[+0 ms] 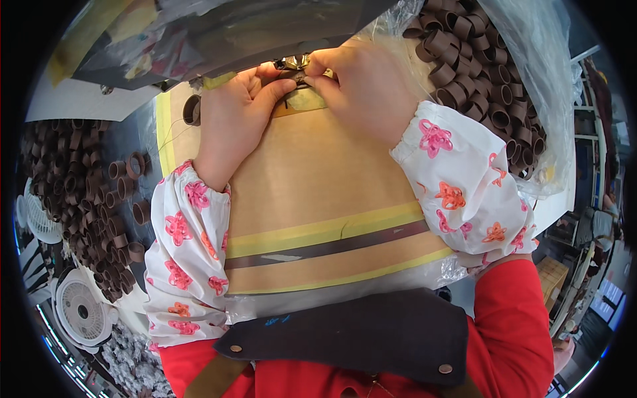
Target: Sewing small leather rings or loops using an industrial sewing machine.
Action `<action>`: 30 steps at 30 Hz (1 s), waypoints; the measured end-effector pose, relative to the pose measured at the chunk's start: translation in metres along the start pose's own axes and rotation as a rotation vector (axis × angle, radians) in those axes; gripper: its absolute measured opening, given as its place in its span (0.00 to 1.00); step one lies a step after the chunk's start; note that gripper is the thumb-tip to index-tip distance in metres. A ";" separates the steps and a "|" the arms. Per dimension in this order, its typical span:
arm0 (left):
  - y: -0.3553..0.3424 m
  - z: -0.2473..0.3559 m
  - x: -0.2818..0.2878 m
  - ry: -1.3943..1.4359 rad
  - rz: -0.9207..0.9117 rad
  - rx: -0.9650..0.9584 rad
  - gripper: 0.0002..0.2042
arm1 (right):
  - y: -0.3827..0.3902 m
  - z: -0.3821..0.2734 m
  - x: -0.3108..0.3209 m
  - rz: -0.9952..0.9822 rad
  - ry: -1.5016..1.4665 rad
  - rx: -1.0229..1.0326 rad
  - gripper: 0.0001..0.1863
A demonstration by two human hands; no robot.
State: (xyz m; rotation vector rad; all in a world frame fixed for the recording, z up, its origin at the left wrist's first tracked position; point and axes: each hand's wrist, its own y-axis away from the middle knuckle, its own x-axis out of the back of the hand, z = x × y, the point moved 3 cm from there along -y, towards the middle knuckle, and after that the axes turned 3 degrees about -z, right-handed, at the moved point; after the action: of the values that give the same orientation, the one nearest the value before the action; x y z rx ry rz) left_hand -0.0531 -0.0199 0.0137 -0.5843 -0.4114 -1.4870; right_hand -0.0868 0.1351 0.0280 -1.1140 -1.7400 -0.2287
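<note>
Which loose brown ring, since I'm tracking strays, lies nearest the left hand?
The lone ring on the tan board, beside the left hand; the others lie farther off, in or near the left heap or right heap.

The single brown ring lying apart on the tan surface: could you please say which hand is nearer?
Left. The left hand is just right of the brown ring; the right hand is farther right, beyond the left hand.
</note>
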 end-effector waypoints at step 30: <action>0.070 -0.014 0.064 -0.591 0.234 -0.166 0.09 | 0.015 -0.037 -0.010 -0.014 -0.172 0.062 0.08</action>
State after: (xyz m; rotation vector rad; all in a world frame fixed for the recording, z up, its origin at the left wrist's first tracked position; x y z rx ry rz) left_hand 0.0184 -0.0807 0.0326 -1.1725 -0.6526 -1.1115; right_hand -0.0507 0.1153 0.0327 -1.1033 -1.8944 -0.0880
